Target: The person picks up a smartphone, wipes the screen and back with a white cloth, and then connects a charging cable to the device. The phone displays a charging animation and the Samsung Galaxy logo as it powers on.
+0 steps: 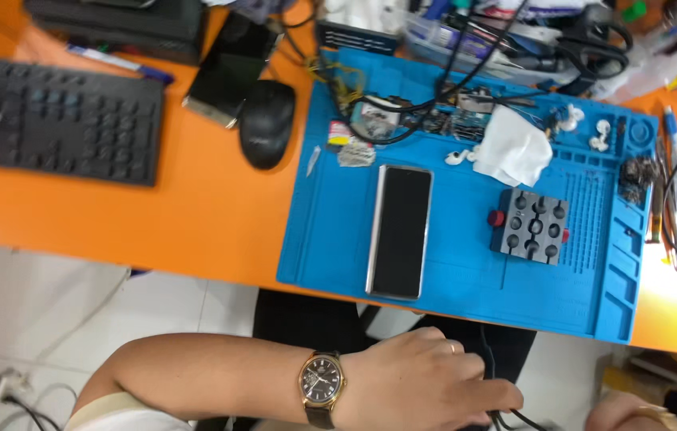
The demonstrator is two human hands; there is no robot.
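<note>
While my left hand (pixel 426 379) closes around a thin black cable (pixel 506 417) below the desk edge, my right hand (pixel 622 411) barely shows, grip unclear. Beyond the grip, the black slab phone (pixel 400 231) lies untouched, unconnected, on the blue silicone mat (pixel 330 239).

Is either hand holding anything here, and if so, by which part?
The left hand grips a thin black cable at its fingertips, below the desk edge. The right hand is mostly out of frame; cannot tell.
</note>
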